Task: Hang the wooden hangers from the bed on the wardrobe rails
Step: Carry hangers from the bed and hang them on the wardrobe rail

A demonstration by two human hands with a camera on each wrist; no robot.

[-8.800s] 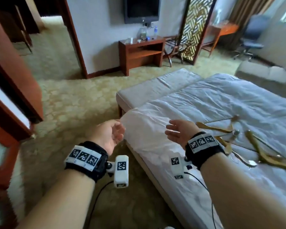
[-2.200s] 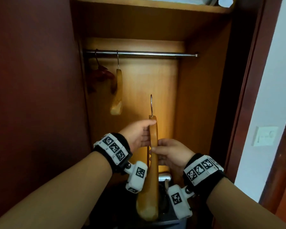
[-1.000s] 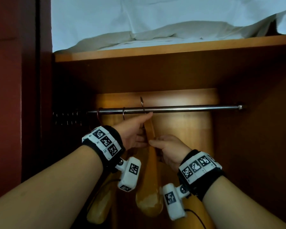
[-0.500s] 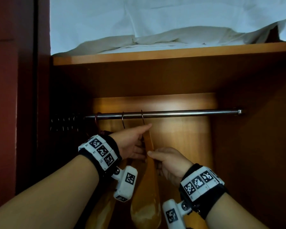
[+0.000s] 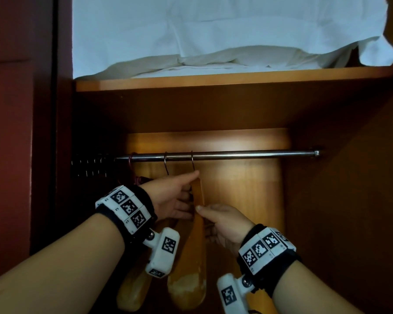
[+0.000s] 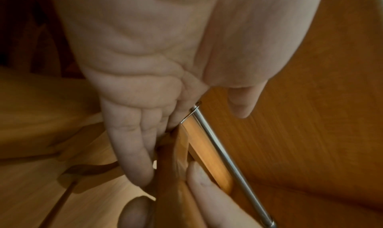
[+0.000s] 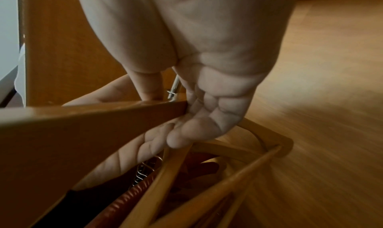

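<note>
Wooden hanger [image 5: 196, 225], honey-coloured, rigid and smooth, hangs by its thin wire hook [image 5: 192, 161] on the steel wardrobe rail [image 5: 236, 153], your left hand [image 5: 170, 198] and right hand [image 5: 222, 223] both pinching its neck; grip there, since lacquered arms probably slip.

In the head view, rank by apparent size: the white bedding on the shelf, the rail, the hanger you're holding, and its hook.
1. White bedding, largest by far.
2. Rail and the held hanger: unsure. The rail is longer but thin; the hanger is broader, nearer and partly hidden by the left hand and right hand.
3. Hook, smallest.
</note>
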